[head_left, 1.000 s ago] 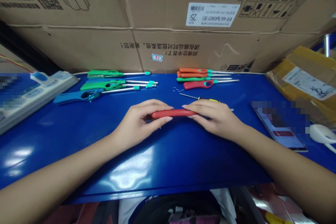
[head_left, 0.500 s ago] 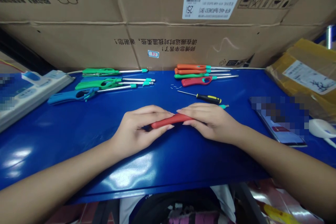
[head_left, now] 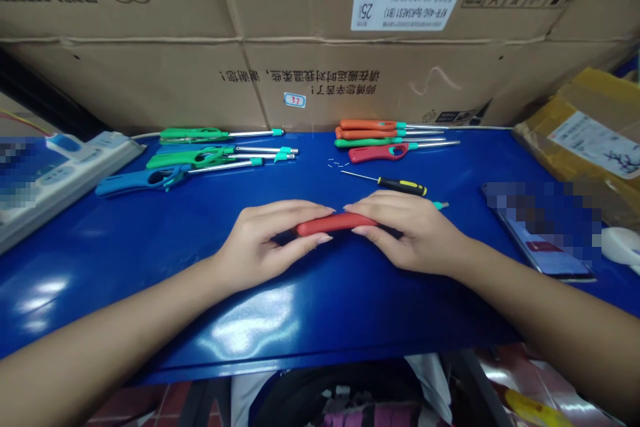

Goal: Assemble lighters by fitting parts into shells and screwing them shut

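Left hand (head_left: 273, 237) and right hand (head_left: 407, 230): each grip closed on opposite ends of a red lighter (head_left: 337, 223), about midway between the worktop's (head_left: 350, 307) front and back edges. Left end partly behind the fingers; right end covered by the right hand. Teal-and-metal tip (head_left: 441, 205) pokes out past that hand — can't tell for sure if same piece. Screwdriver (head_left: 403, 185) just behind the right hand. White bits (head_left: 339, 163) toward the back edge, too small to identify. Phone (head_left: 543, 240) near the right edge, screen pixelated. Power strip (head_left: 70, 177) at the left edge — cut off by frame.
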Available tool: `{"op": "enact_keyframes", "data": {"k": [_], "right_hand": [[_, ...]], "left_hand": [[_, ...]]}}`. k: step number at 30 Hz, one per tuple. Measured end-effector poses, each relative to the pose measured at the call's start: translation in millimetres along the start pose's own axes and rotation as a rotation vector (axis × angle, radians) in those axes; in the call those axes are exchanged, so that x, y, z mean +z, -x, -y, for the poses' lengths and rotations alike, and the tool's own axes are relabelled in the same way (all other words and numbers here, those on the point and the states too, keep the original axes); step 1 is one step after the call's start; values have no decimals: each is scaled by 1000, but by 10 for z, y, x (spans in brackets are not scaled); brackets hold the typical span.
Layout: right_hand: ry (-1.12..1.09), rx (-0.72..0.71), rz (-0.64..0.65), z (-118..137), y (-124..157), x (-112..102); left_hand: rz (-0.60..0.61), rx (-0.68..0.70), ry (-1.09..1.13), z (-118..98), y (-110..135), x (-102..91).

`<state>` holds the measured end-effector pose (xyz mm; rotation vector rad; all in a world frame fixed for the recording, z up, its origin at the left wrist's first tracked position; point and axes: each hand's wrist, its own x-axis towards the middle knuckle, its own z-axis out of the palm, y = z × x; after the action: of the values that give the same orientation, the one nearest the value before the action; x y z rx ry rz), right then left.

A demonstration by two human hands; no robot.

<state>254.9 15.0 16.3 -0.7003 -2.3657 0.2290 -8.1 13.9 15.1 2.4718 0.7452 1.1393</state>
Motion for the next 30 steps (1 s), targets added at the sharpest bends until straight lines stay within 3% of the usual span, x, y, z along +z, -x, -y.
{"op": "enact_keyframes", "data": {"k": [10, 15, 22, 30], "right_hand": [[18, 7, 73, 29, 4, 50], [48, 110, 153, -14, -14, -3], [180, 221, 157, -142, 18, -23], [132, 279, 233, -84, -2, -68]], "left_hand": [[16, 51, -6, -47, 51, 46], [26, -45, -10, 4, 32, 41], [-121, -219, 3, 6, -7, 0], [-116, -249, 86, -2, 0, 17]]}}
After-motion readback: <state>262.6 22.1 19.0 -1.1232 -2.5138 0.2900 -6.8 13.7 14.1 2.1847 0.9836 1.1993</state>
